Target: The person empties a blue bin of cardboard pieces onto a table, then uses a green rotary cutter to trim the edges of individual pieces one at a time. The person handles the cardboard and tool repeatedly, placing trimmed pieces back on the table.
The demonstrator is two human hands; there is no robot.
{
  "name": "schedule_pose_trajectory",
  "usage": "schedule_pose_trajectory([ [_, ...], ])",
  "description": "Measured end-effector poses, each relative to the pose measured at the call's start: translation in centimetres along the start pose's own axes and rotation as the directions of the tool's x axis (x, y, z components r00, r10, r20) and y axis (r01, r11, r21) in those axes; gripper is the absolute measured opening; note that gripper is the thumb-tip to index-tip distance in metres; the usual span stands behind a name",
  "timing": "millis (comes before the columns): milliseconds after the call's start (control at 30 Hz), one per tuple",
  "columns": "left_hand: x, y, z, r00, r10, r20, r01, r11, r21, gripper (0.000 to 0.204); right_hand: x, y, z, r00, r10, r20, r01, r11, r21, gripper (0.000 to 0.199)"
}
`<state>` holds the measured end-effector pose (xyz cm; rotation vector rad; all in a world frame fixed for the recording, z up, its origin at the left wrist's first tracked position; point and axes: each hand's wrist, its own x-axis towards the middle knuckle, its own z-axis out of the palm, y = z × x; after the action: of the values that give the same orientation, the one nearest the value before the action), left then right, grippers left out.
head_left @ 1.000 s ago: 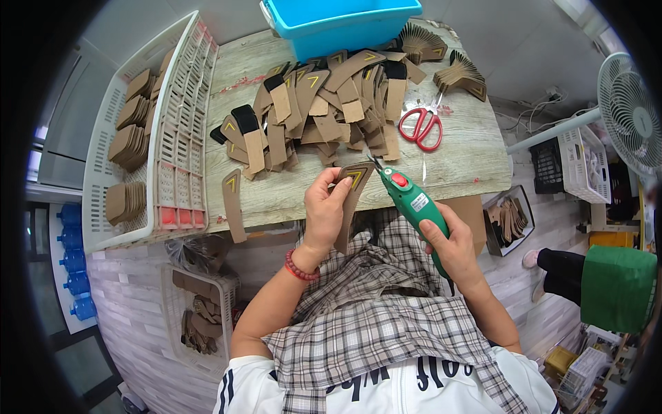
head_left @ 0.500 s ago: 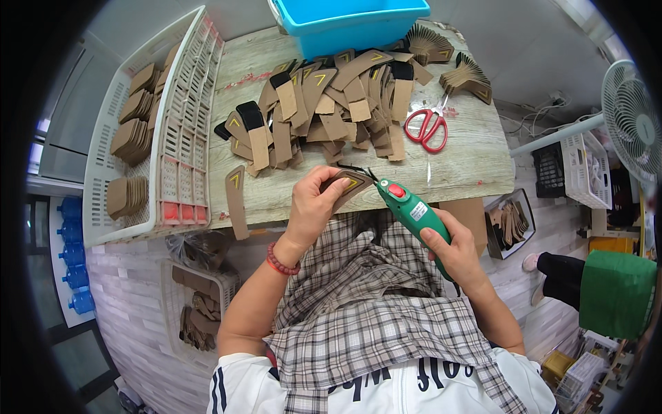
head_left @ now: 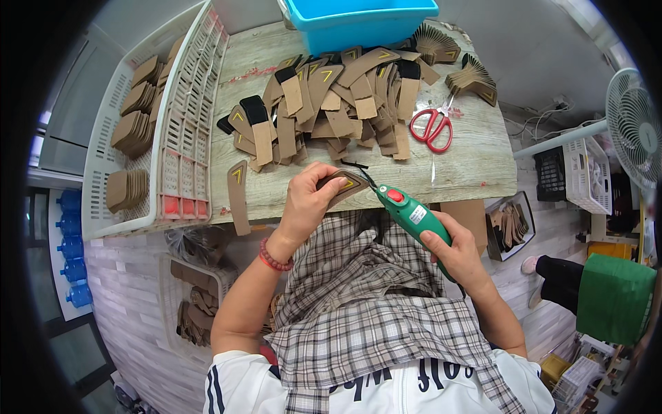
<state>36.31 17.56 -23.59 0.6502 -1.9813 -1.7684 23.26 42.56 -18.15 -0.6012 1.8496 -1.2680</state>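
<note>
My left hand (head_left: 309,196) pinches a brown curved fabric tab (head_left: 351,182) with a yellow chevron, above the table's front edge. My right hand (head_left: 455,250) grips green electric scissors (head_left: 414,214) with a red button; their dark tip meets or nearly meets the tab's pointed end. Just beyond the tab is a thin black strip (head_left: 356,164). A large heap of similar brown tabs (head_left: 321,86), some with black ends, covers the middle of the table. One single tab (head_left: 238,196) lies left of my left hand.
Red-handled scissors (head_left: 432,130) lie right of the heap, near fanned stacks of tabs (head_left: 473,83). A blue bin (head_left: 365,29) stands at the back. On the left, a white crate (head_left: 185,131) holds stacked brown pieces. A fan (head_left: 631,127) and a person's leg (head_left: 552,274) are at the right.
The electric scissors' tip has shifted slightly along the tab's pointed end. The black strip now shows a little apart from the tab. Both hands keep their holds; the whole view has shifted slightly.
</note>
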Motion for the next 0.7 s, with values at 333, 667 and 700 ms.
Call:
schedule_pose_trajectory([
  [333,0.2,0.5,-0.6,0.999,-0.002,0.046,-0.002,0.996,0.086,0.015,0.1,0.3,-0.2,1.000,0.002,0.027,-0.001,1.000,-0.018,0.044],
  [667,0.1,-0.1,-1.1,0.991,-0.076,0.107,0.071,0.996,0.045,0.012,0.1,0.3,-0.4,0.998,0.045,0.052,-0.043,0.999,-0.032,0.043],
  [700,0.0,-0.3,-1.2,0.988,-0.104,0.110,0.106,0.994,-0.006,0.011,0.0,0.3,-0.4,0.997,0.046,0.054,-0.044,0.998,-0.033,0.043],
])
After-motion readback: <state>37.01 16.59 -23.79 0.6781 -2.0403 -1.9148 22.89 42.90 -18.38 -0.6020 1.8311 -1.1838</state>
